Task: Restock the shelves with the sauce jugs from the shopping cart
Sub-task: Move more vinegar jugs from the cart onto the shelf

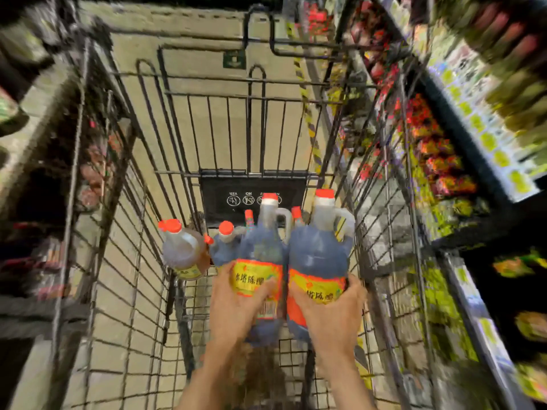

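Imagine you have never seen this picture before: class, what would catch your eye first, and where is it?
First come the two dark sauce jugs with red caps and yellow-and-red labels at the centre: the left hand grips the left jug and the right hand grips the right jug, over the wire shopping cart. Next, a paler amber jug leans at the cart's left side, and blurred, colourful shelves run along the right.
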`<move>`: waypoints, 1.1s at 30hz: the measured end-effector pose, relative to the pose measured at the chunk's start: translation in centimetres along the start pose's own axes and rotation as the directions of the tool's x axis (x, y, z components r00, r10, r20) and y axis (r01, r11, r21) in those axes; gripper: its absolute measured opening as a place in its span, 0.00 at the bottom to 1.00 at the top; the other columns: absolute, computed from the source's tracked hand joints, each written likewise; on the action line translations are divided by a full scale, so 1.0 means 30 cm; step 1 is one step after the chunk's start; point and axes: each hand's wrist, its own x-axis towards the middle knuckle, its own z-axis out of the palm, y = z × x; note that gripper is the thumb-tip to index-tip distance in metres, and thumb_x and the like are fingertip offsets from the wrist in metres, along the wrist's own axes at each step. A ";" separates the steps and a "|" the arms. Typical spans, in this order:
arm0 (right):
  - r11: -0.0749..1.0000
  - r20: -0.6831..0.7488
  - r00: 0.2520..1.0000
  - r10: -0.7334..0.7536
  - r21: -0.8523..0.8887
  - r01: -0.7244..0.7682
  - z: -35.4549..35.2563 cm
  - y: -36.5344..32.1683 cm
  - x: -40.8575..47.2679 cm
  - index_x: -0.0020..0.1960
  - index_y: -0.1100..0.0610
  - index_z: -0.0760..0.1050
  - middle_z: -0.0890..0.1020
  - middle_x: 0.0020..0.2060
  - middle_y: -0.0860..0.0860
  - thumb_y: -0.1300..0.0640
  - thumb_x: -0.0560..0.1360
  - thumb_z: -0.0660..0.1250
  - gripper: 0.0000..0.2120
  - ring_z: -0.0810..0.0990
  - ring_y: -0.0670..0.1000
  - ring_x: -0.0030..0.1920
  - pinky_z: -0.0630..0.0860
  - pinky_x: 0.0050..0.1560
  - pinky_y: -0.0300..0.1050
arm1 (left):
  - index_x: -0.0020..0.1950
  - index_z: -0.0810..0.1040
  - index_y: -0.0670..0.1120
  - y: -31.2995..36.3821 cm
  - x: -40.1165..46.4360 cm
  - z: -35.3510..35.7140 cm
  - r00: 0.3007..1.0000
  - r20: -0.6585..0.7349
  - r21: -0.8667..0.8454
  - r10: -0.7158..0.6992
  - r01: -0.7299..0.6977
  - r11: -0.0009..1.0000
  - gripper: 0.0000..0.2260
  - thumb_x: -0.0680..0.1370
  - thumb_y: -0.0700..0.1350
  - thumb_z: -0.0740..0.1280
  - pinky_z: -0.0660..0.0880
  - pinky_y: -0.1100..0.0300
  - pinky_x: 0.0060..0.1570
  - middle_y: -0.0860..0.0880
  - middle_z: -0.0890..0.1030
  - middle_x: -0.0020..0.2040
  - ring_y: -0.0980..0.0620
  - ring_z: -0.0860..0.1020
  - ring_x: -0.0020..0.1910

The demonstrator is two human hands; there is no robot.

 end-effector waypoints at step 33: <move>0.824 -0.453 0.832 -0.321 0.300 0.481 -1.190 -0.587 -0.609 0.61 0.60 0.72 0.81 0.49 0.54 0.53 0.63 0.79 0.31 0.80 0.55 0.49 0.73 0.50 0.47 | 0.49 0.68 0.53 1.000 -0.989 -0.310 0.829 0.079 -0.579 0.554 -0.414 0.702 0.28 0.54 0.61 0.73 0.76 0.52 0.49 0.47 0.81 0.48 0.50 0.80 0.44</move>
